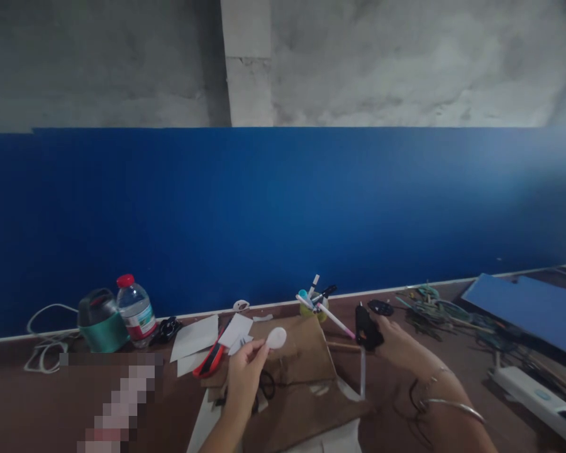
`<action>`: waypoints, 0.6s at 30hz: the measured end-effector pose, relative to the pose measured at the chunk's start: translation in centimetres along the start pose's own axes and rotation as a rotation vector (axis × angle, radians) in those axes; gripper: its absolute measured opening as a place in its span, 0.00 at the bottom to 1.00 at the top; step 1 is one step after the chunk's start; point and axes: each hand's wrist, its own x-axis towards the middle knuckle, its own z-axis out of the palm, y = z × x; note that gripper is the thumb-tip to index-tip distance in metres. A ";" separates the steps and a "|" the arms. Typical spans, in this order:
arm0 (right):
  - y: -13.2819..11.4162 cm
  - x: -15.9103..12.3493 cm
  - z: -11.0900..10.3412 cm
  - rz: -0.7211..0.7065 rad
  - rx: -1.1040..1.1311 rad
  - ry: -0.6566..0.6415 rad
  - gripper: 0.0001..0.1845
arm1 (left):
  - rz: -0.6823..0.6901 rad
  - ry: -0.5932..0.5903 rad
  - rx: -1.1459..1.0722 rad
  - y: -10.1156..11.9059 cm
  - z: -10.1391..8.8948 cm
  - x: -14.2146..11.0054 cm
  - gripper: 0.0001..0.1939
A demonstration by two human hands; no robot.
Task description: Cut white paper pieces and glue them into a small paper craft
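Between the thumb and fingers of my left hand (246, 367) is a small white round disc (277, 338), held above a piece of brown cardboard (306, 362). My right hand (392, 340) grips a black glue gun (368, 328) at the right of the cardboard, its fingers partly hidden behind the tool. A translucent glue stick (363, 374) hangs down below the gun. Under my left wrist, black scissor-like handles (266, 385) show in part. Left of that hand lie a red and black utility knife (210, 360) and white paper pieces (236, 330).
A cup of pens (307, 309) stands behind the cardboard. To the left are a water bottle (139, 314), a green tape roll (102, 330) and a white cable (47, 352). Tangled wires (429, 308), a power strip (538, 399) and a blue board (528, 308) lie right.
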 end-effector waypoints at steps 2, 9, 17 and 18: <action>-0.5 0.1 -0.7 -0.056 0.104 0.006 0.18 | -0.009 -0.001 0.002 -0.2 0.0 0.1 0.19; -6.6 -2.4 -2.2 -0.176 0.772 -0.062 0.14 | 0.001 0.042 0.021 -0.2 0.0 0.2 0.21; -11.7 -4.8 2.4 -0.290 0.955 -0.142 0.10 | 0.041 0.084 0.070 0.6 -0.3 0.1 0.19; -11.9 -4.8 2.7 -0.302 0.953 -0.137 0.08 | 0.034 0.087 0.076 0.5 -0.3 0.1 0.19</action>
